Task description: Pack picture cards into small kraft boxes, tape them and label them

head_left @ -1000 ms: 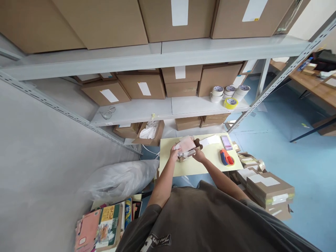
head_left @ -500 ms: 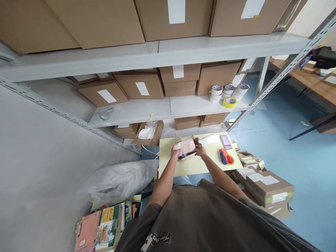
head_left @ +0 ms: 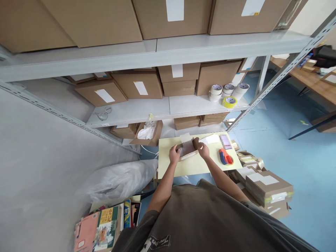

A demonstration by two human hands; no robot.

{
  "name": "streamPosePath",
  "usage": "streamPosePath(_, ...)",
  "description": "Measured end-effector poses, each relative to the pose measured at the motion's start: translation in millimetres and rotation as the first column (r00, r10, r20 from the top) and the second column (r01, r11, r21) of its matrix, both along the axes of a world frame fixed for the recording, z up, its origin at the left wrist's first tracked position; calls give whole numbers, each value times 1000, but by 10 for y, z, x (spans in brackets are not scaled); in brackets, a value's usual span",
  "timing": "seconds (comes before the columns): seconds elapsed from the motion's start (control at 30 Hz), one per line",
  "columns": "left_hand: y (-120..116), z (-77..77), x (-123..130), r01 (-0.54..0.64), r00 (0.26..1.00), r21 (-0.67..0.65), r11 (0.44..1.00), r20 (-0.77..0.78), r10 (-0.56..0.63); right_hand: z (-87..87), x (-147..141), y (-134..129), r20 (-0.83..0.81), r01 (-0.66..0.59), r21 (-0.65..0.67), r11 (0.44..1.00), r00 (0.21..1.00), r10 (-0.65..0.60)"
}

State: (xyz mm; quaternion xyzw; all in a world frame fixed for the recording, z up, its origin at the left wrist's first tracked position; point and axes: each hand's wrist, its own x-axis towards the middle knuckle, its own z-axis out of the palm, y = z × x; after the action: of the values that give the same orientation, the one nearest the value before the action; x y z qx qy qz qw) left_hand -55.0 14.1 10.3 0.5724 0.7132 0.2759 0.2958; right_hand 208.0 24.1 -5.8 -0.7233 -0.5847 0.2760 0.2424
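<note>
A small brown cardboard box [head_left: 187, 148] with pale wrapping lies on the cream table [head_left: 168, 168] between my hands. My left hand [head_left: 174, 154] is closed on the box's left end. At its right end my right hand [head_left: 203, 149] grips a brown cardboard flap. White papers [head_left: 210, 139] and a purple-and-white item [head_left: 225, 141], partly blurred, lie to the right of the box. Nearer the table's right edge is a red and blue tape dispenser [head_left: 225, 156].
Metal shelves [head_left: 126, 111] with cardboard boxes stand beyond the table, with tape rolls [head_left: 216, 92] on the middle shelf. Cartons [head_left: 269, 185] are stacked at the right. A plastic bag [head_left: 123, 180] and books [head_left: 105, 227] are at the left.
The pale pink item between my hands no longer shows as before; a darker, greyish surface is visible there. My right hand has shifted slightly right and closed on the flap.
</note>
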Motion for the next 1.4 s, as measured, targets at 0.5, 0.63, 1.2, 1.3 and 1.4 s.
streamPosePath(0.5,-340,-175,-240,-136,991,-138,981,-40,131,-313,-170,-152,-259,27,-154,988,964,-67)
streamPosePath(0.63,-417,-124,-380,-17,991,-81,997,-137,5,-322,-291,-260,-275,10,-157,988,960,-54)
streamPosePath(1.2,398,98,-340,-100,967,-247,964,-251,36,-381,-353,-368,-192,-28,-109,994,981,7)
streamPosePath(1.3,360,8,-316,-51,984,-263,963,-177,4,-378,-358,-371,-204,-66,-98,993,978,44)
streamPosePath(1.4,301,-39,-327,70,990,-258,964,-100,-99,-350,-430,-371,-217,-119,-156,981,973,83)
